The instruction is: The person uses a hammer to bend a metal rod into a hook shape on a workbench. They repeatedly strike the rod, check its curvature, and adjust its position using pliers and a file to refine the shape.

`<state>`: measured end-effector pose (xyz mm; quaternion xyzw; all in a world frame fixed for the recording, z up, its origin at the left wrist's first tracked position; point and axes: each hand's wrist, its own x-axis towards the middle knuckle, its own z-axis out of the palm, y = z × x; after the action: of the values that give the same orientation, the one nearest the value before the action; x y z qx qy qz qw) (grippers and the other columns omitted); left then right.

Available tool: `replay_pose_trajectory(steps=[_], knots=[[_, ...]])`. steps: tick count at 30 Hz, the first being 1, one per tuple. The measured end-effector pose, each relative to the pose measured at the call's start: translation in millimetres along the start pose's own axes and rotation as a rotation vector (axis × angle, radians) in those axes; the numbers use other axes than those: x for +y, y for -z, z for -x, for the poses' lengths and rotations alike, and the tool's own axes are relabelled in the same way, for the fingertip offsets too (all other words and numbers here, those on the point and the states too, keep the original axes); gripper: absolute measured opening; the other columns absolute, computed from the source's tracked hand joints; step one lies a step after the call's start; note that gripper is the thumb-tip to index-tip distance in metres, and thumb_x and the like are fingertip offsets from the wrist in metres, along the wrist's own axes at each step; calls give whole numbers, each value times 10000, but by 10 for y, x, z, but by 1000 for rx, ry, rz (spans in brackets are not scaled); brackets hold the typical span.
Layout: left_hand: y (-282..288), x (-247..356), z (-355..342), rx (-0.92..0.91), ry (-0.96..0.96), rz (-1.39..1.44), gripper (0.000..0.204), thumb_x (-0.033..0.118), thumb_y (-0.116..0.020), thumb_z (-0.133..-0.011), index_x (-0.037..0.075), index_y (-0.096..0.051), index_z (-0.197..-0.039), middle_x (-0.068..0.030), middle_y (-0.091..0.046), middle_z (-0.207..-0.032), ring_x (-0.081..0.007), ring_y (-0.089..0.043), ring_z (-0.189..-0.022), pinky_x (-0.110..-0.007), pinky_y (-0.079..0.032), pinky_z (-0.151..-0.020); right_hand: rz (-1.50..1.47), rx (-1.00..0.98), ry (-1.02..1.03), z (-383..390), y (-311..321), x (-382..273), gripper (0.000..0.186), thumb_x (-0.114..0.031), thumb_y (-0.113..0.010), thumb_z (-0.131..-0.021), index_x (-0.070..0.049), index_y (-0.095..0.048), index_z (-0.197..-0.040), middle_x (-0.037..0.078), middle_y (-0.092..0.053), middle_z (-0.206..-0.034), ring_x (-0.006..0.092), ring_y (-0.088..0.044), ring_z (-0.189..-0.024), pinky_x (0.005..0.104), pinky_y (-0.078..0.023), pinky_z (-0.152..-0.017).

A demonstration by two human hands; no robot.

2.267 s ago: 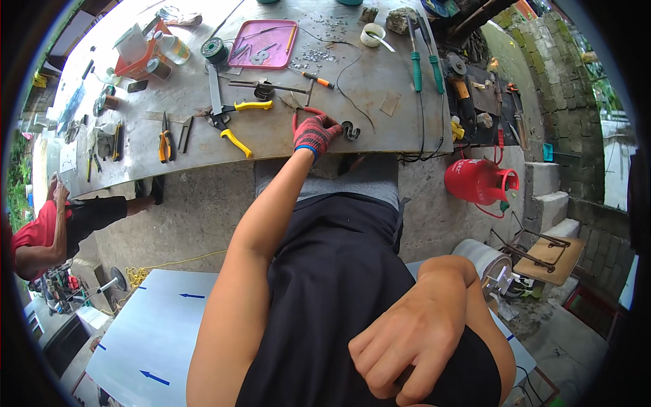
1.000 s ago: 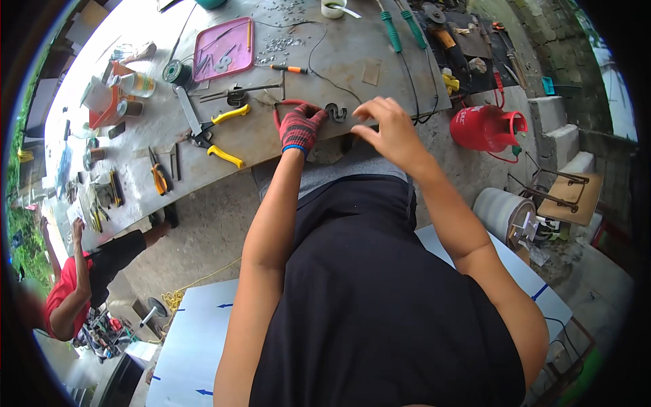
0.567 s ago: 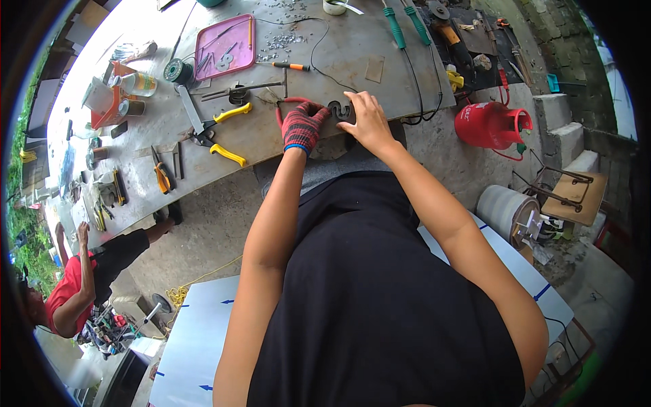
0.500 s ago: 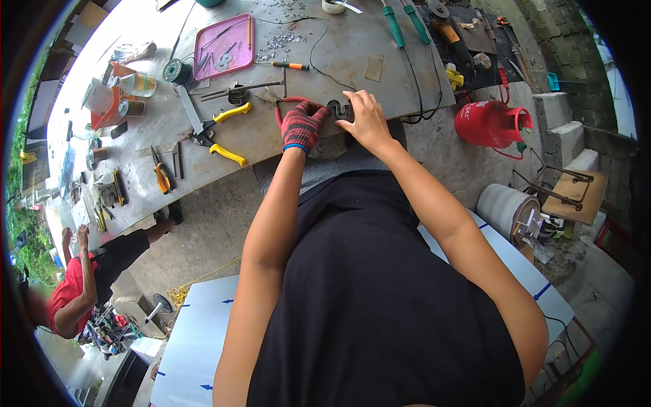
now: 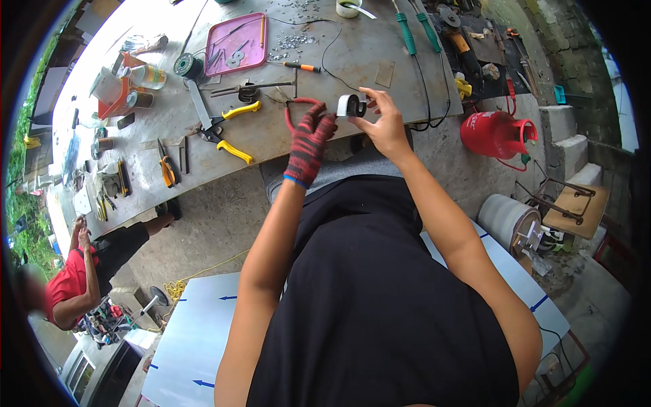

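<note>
Near the table's front edge, my bare right hand [image 5: 385, 125] is closed on a small curved metal piece [image 5: 344, 106], between thumb and fingers. The piece has a bright, pale outer face and dark bends inside. My left hand [image 5: 310, 144] wears a red-and-black striped glove with a blue cuff. Its fingers are stretched toward the piece, a little apart from it, and hold nothing that I can see. Just beyond the glove lies a pair of red-handled pliers [image 5: 290, 119], one handle partly hidden by the fingers.
On the metal table [image 5: 237, 146] lie yellow-handled cutters [image 5: 234, 149], orange-handled pliers [image 5: 167, 171], a screwdriver [image 5: 302, 67] and a pink tray [image 5: 210, 41]. A red gas cylinder [image 5: 491, 134] stands at right. Another person [image 5: 78, 281] in red is at far left.
The metal piece has turned in my right hand, from its dark S-shaped side to its pale outer face. My left hand has drawn slightly away from it, fingers straighter.
</note>
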<state>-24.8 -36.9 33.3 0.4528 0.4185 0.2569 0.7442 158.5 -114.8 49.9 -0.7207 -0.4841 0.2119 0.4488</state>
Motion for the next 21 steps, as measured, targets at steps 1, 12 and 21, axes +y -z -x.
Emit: replay_pose_trajectory(steps=[1, 12, 21], knots=[[-87, 53, 133, -17, -67, -17, 592, 259, -720, -986, -7, -500, -1468, -125, -691, -1261, -177, -667, -1088, -311, -528, -945, -74, 3, -25, 14, 51, -57, 653, -226, -909, -747, -98, -642, -1328, 71, -653, -1145, 223, -617, -987, 354, -507, -853], [-594, 424, 572, 101, -341, -289, 587, 214, -819, -909, -30, -593, -1393, -149, -736, -1182, -159, -682, -1093, -326, -572, -890, -473, 7, -22, 221, 169, -257, 714, -174, -920, -771, -58, -603, -1400, 6, -627, -1188, 107, -557, -1022, 269, -478, -867], [-572, 273, 616, 142, -230, -134, 445, 193, -755, -951, -27, -643, -1321, -139, -760, -1034, -145, -710, -900, -294, -558, -797, -75, 137, 51, 427, 199, -535, 625, -178, -936, -727, -49, -604, -1240, 75, -610, -1135, 184, -598, -969, 321, -491, -840]])
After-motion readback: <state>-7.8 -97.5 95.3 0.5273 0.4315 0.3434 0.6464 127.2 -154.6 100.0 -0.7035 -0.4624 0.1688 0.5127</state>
